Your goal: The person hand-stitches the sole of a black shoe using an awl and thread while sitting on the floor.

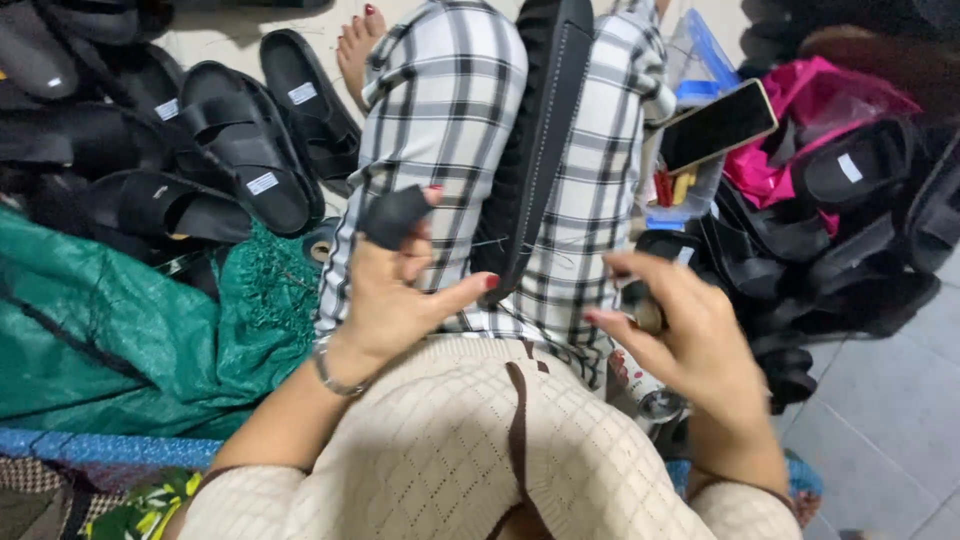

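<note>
Head view: black sandal sole [540,130] lies lengthwise on the checked lap, running toward twelve o'clock. Left hand [395,290], fingers spread apart, wears a black finger cover [395,215]. Right hand [690,335], at four o'clock, curls around a small blurred object [645,312].

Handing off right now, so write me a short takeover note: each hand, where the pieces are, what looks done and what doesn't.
Left hand: palm up over the lap, a black cover on one finger, holding nothing else.
Right hand: curled round a small object, too blurred to identify.
Long black stitched sole strip: lies along the lap between the legs, touched by neither hand; loose threads show near its lower end.
Black sandals: piled on the floor at left, more at right.
Phone: on the right pile.
How far the stitching has got cannot be judged.
</note>
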